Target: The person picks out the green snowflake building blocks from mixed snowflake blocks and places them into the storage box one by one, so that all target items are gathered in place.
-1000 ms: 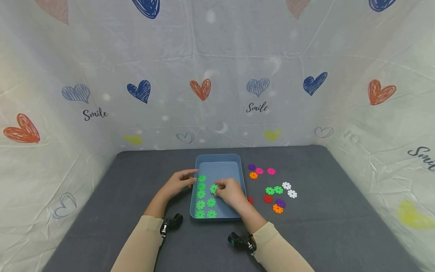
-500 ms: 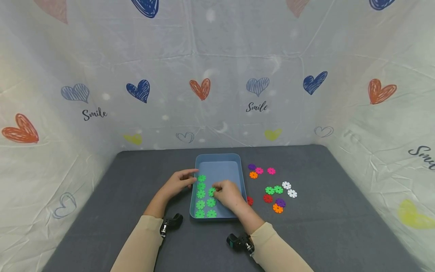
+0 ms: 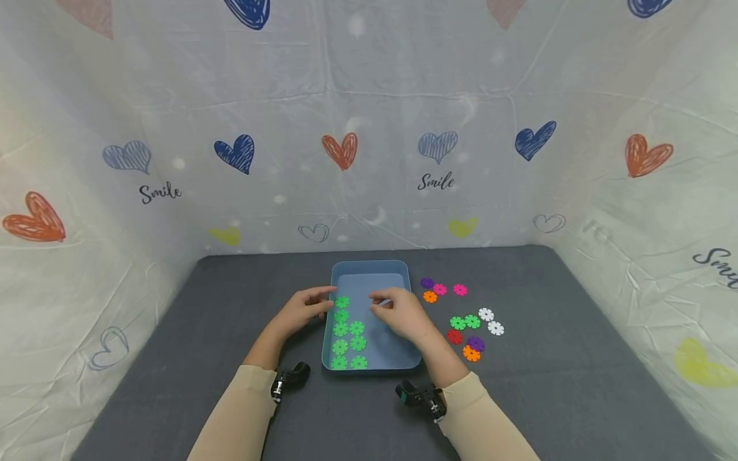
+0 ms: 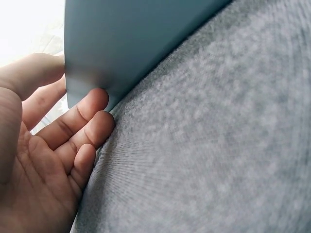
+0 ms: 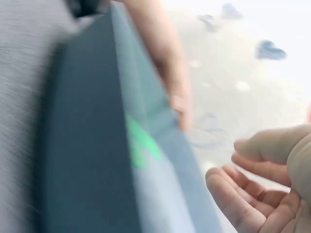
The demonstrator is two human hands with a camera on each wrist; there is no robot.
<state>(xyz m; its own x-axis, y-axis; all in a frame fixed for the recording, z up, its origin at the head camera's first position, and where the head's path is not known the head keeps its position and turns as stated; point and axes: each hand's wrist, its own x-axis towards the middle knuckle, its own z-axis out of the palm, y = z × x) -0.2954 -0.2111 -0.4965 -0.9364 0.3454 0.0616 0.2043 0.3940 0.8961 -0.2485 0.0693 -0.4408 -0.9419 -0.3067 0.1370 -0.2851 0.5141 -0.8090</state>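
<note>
On the table [image 3: 230,384], the blue tray [image 3: 369,270] sits centre with seven green discs [image 3: 348,333] laid in two columns along its left side. My left hand [image 3: 300,312] rests against the tray's left wall, fingers loosely spread. My right hand [image 3: 403,314] hovers over the tray, relaxed, holding nothing. Two green discs [image 3: 464,322] remain outside, right of the tray, among the mixed-colour discs [image 3: 461,314]; I judge sorting mostly done.
</note>
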